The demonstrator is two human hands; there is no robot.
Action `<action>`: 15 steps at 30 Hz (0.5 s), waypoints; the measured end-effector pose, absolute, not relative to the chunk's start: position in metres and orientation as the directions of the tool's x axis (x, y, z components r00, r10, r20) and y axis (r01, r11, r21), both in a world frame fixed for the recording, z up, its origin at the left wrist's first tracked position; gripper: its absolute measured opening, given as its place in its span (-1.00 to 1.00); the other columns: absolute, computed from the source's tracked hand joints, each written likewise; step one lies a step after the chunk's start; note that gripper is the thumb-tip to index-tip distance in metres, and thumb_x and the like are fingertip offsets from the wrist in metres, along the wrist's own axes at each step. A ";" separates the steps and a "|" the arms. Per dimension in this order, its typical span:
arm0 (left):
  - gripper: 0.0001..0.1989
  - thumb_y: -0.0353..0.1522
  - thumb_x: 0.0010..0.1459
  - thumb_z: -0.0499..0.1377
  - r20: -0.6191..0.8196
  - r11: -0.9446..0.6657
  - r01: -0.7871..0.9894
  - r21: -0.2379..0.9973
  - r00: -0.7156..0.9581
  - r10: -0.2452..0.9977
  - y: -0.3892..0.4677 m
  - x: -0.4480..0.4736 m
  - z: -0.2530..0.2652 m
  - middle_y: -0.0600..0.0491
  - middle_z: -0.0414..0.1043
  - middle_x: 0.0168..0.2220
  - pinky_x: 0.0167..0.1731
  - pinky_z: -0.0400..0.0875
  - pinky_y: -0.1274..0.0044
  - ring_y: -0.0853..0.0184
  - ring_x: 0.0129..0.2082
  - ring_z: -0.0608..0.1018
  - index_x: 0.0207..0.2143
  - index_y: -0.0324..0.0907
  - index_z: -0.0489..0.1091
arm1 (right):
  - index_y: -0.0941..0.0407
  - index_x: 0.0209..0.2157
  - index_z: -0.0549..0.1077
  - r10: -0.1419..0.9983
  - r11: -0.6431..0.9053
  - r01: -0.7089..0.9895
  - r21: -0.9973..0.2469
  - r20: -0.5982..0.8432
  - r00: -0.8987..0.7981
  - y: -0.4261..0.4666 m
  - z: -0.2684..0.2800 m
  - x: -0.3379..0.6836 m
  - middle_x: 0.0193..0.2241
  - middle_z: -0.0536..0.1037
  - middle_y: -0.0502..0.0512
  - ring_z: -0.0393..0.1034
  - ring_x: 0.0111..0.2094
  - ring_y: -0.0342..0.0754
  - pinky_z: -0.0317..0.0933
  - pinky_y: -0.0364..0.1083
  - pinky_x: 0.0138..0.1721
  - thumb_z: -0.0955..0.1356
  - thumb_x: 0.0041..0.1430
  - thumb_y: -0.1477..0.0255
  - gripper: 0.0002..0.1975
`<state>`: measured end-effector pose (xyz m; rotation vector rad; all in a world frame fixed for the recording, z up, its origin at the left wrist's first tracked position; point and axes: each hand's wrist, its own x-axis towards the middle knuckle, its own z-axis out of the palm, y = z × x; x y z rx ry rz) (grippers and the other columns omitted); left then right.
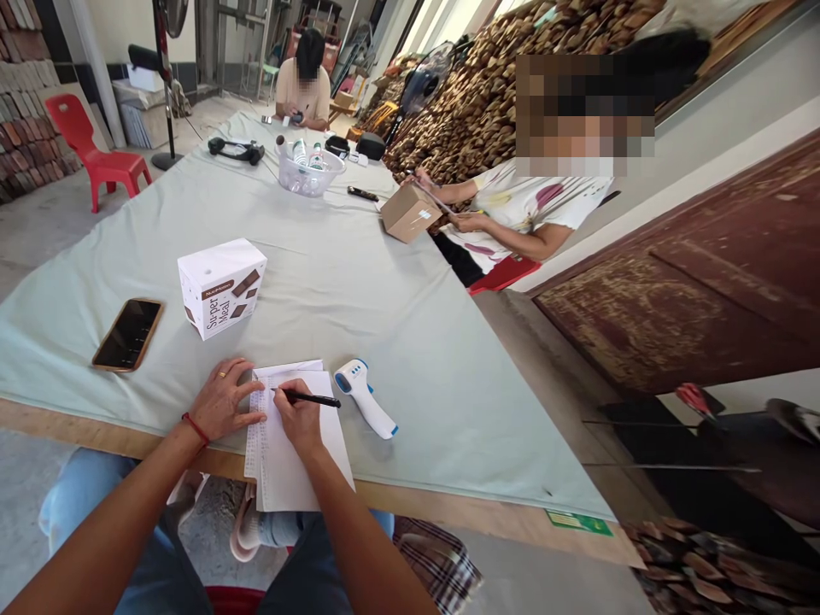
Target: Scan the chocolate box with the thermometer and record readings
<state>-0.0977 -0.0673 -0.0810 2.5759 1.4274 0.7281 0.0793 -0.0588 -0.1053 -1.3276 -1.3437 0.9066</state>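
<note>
My right hand (300, 418) grips a black pen (313, 397), its tip at the upper part of a white sheet of paper (301, 478). The sheet lies on other papers, with columns of small writing along the left side, and its lower end hangs past the table edge. Fingers spread, my left hand (225, 401) rests on the cloth with thumb and fingertips on the papers' left edge. Just right of the papers is a white and blue infrared thermometer (366, 399). Beyond my left hand stands a white box (221, 286) marked "Super Meal". A phone (128, 335) lies to its left.
The table has a pale green cloth (461, 410). Farther back are a clear plastic basket (311, 178) with bottles, a cardboard box (408, 212) and a dark marker-like object (362, 194). One person sits at the right, another at the far end. A red chair (96, 154) stands left.
</note>
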 end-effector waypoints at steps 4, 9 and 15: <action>-0.55 -0.08 0.04 0.31 0.350 -0.549 0.771 0.323 0.442 0.826 -0.067 -0.098 -0.081 -0.12 0.28 0.10 0.18 0.20 0.16 0.04 0.18 0.27 -0.07 -0.09 0.47 | 0.05 -0.50 0.33 0.983 0.125 0.246 -0.961 0.154 0.101 -0.058 -0.106 0.079 -0.60 0.37 -0.09 0.25 -0.53 -0.11 0.19 -0.10 -0.41 0.29 -0.04 0.32 -0.90; -0.55 -0.07 0.04 0.31 0.345 -0.546 0.766 0.340 0.439 0.830 -0.067 -0.098 -0.080 -0.12 0.28 0.09 0.18 0.20 0.16 0.04 0.17 0.27 -0.07 -0.09 0.47 | 0.05 -0.51 0.33 0.981 0.143 0.257 -0.956 0.170 0.088 -0.058 -0.106 0.081 -0.60 0.37 -0.10 0.25 -0.53 -0.11 0.19 -0.10 -0.41 0.29 -0.04 0.33 -0.91; -0.56 -0.08 0.04 0.31 0.341 -0.546 0.768 0.335 0.442 0.830 -0.067 -0.098 -0.079 -0.11 0.28 0.09 0.19 0.19 0.17 0.04 0.18 0.27 -0.07 -0.08 0.46 | 0.05 -0.50 0.33 0.980 0.142 0.253 -0.957 0.172 0.097 -0.058 -0.108 0.080 -0.59 0.37 -0.09 0.26 -0.53 -0.11 0.20 -0.09 -0.41 0.28 -0.03 0.33 -0.91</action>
